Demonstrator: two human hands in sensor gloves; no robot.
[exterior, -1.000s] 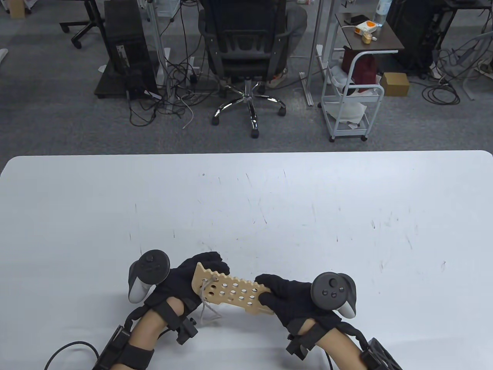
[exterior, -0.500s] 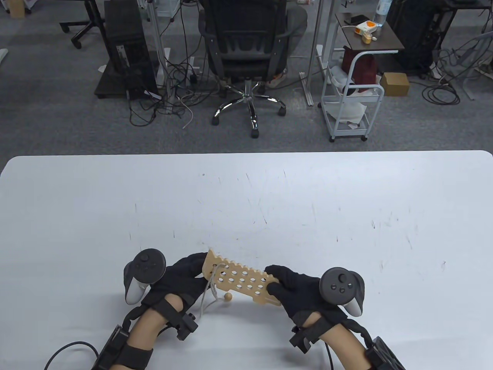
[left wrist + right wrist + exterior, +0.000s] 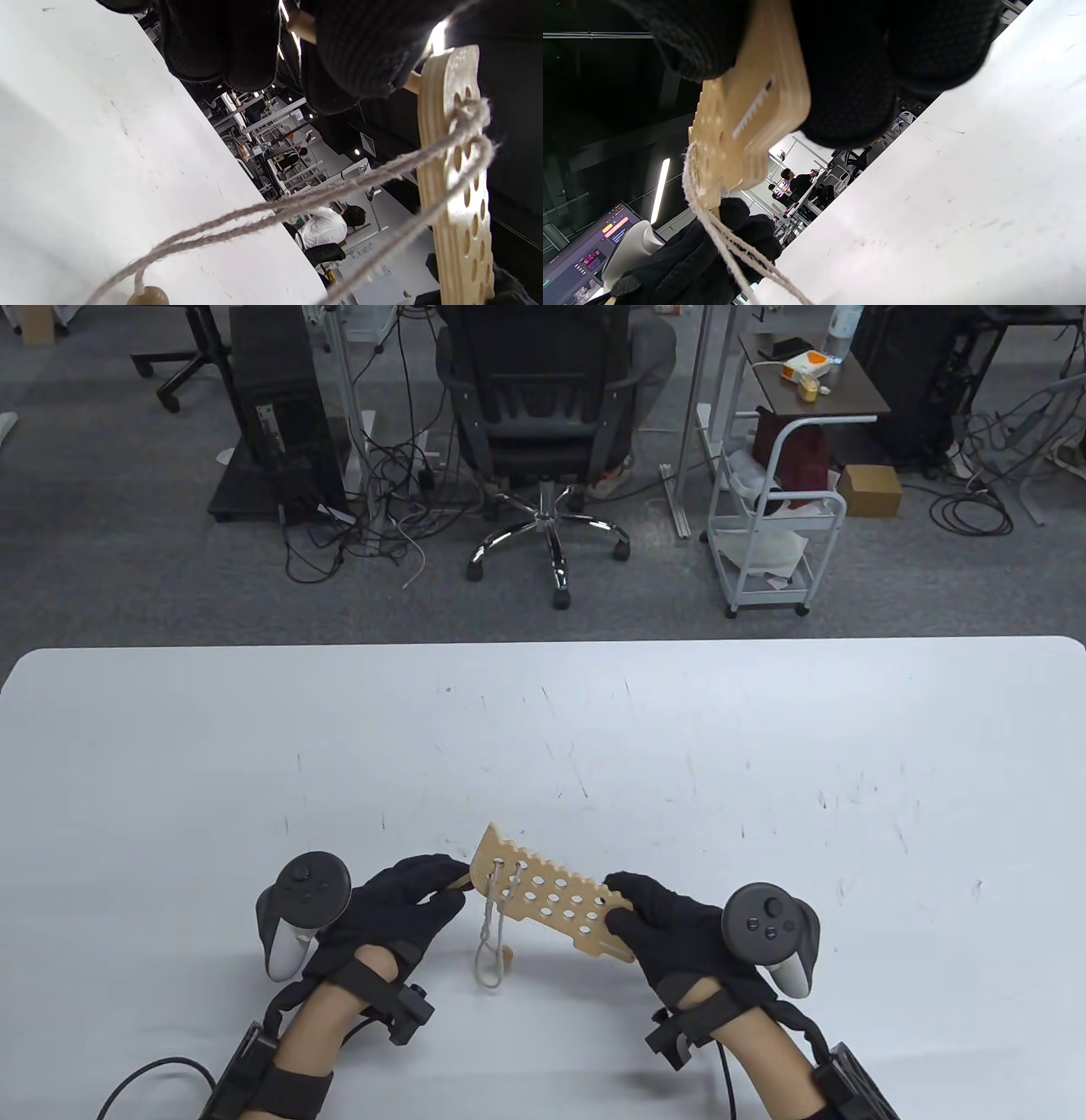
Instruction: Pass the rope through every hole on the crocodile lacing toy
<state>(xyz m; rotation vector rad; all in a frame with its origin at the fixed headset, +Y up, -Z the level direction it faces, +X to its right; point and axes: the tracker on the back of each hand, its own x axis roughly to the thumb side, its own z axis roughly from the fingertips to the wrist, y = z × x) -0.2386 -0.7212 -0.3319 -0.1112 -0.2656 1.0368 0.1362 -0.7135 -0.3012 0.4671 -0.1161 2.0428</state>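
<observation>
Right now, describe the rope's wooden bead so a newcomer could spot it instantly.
On the white table, near its front edge, two gloved hands hold up the crocodile board. Rope hangs looped from holes at its left end. The bead is the small round tan knob beside that loop's bottom, on the table.

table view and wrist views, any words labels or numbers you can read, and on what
None can be read.
Monitor, right wrist view: coloured screen items, too blurred.
Orange and white box on the far side table: any print too small.
Crocodile toy, trackers and table: no text shows.
</observation>
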